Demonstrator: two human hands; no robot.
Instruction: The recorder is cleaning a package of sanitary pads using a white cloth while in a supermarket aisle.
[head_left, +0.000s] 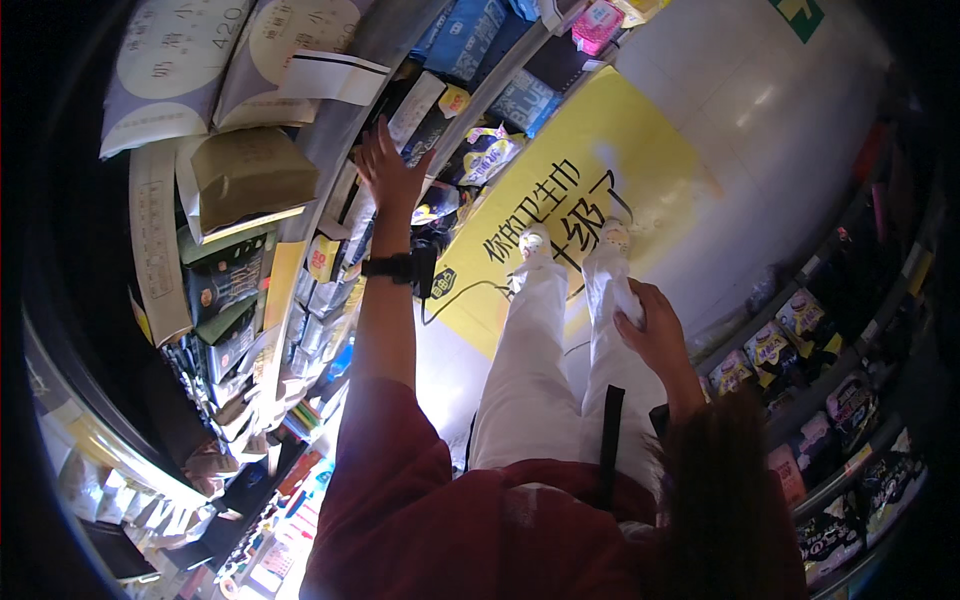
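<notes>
My left hand (394, 169) reaches over the shelf at the left with its fingers spread, and it seems to hold nothing. Under and beside it lie dark and pale soft packs (418, 112) in a row; whether the fingertips touch them I cannot tell. A black strap device (397, 268) with a cable is on the left wrist. Down by my thigh, my right hand (656, 326) is closed around a small whitish, translucent item (628, 303), partly hidden by the fingers.
Shelves with purple-and-white packs (176, 67) and a brown paper pack (247, 180) rise at the left. A yellow floor sticker (645, 142) with writing lies under my shoes. Another shelf of packs (769, 349) curves along the right. Bright light comes from the lower left.
</notes>
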